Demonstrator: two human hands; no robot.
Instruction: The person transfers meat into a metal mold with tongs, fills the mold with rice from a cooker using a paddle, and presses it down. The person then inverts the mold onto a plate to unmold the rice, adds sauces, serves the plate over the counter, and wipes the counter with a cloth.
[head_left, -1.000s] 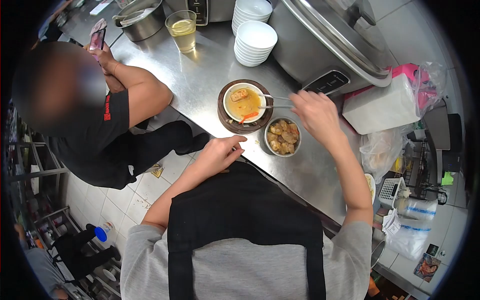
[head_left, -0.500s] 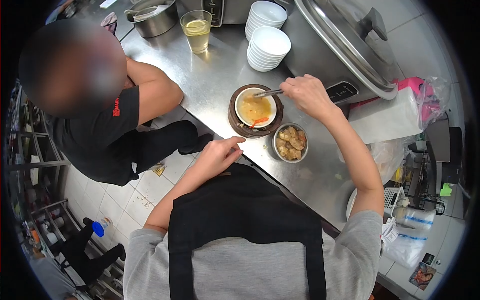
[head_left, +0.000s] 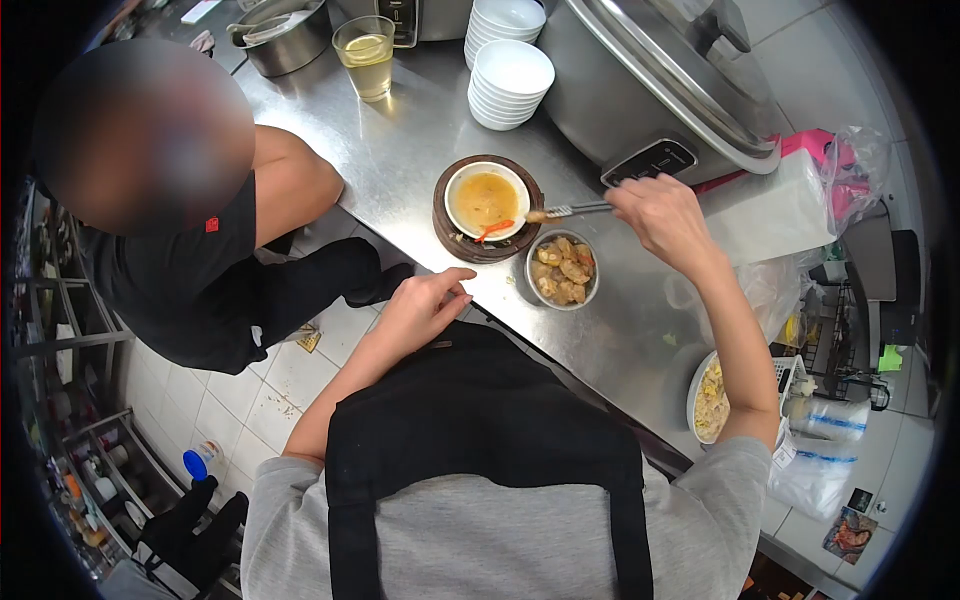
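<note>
Above the small steel bowl of fried pieces (head_left: 562,268), the right hand (head_left: 663,213) grips thin metal tongs (head_left: 572,210). Their long axis runs nearly level, tips pointing to nine o'clock and pinching a small brown morsel (head_left: 537,216) at the rim of the white bowl of orange broth (head_left: 486,200). That bowl sits inside a round dark wooden steamer (head_left: 452,234). At seven o'clock from it, the left hand (head_left: 422,307) rests loosely curled and empty at the edge of the brushed steel counter (head_left: 400,140). Bare counter stretches toward eleven o'clock, up to a glass of yellow drink (head_left: 364,57). Stacked white bowls (head_left: 509,82) stand at twelve, a large steel rice cooker (head_left: 650,80) at one. A seated person in black (head_left: 215,270) crowds the counter's edge at nine o'clock.
</note>
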